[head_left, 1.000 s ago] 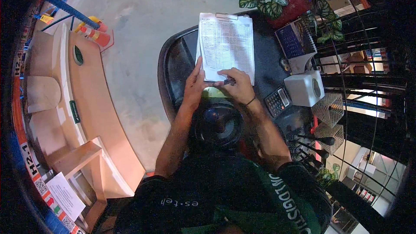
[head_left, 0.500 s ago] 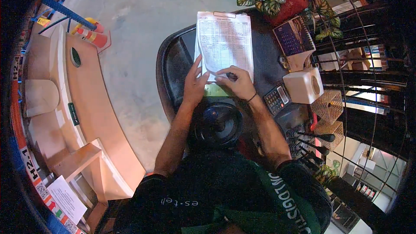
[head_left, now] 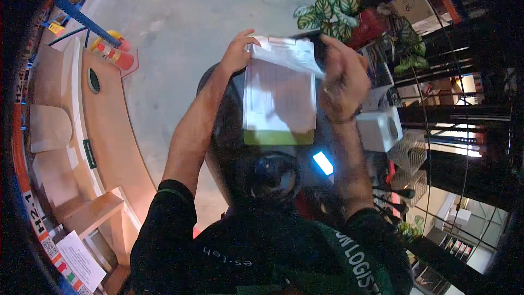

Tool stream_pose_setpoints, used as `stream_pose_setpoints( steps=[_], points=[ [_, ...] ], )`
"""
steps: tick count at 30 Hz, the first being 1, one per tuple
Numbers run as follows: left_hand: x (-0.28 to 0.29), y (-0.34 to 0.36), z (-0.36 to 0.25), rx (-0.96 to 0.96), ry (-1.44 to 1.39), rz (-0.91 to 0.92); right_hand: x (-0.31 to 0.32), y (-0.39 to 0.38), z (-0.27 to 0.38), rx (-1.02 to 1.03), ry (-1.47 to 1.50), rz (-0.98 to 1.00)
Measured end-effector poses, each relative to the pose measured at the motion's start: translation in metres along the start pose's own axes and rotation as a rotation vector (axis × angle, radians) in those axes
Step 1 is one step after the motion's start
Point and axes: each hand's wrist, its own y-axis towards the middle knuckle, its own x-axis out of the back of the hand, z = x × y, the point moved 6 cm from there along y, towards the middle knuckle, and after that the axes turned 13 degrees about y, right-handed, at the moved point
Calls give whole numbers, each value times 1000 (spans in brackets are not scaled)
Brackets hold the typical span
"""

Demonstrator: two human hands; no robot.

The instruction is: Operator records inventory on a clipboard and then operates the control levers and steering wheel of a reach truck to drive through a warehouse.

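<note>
From my end, the work centres on the lifted sheet (head_left: 286, 55), bent back toward the metal clip (head_left: 281, 40) between the two hands. The sheet beneath (head_left: 279, 95) lies bared below the hands, and the green clipboard (head_left: 278, 137) shows past its near edge. My left hand (head_left: 237, 54) curls its fingers over the upper left corner of the lifted sheet and seems to pinch it. My right hand (head_left: 346, 79) is beside the opposite end of that sheet, fingers bent but blurred; I can't tell whether they grip the paper.

To turn this cleanly, I'd keep the left pinch light and steady by the clip, guide the right edge over evenly, and avoid a sharp pull: one-sided tension could crease or tear the sheet where it is clamped.

Under all this is a dark console (head_left: 222, 125). Nearer me than the right hand glows a small lit screen (head_left: 323, 163); right of that forearm stands a white box (head_left: 376, 131). Beyond the right hand, striped leaves (head_left: 333, 13) come close.
</note>
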Motion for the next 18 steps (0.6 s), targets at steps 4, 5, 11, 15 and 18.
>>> stream_pose_setpoints(
  steps=[4, 5, 11, 15, 18],
  points=[
    [-32, 25, 8, 417, -363, 38, 16, -22, -35, 71, 71, -195],
    [-23, 31, 7, 417, -356, 32, 5, -28, -48, 76, 78, -197],
    [-15, 31, 57, 687, -336, -32, -118, -58, -140, -686, 565, 100],
    [-18, 35, 54, 758, -298, 24, -180, -74, -158, -577, 574, 316],
    [-22, 29, 64, 789, -419, 21, -211, -78, -169, -545, 572, 380]
  ],
)
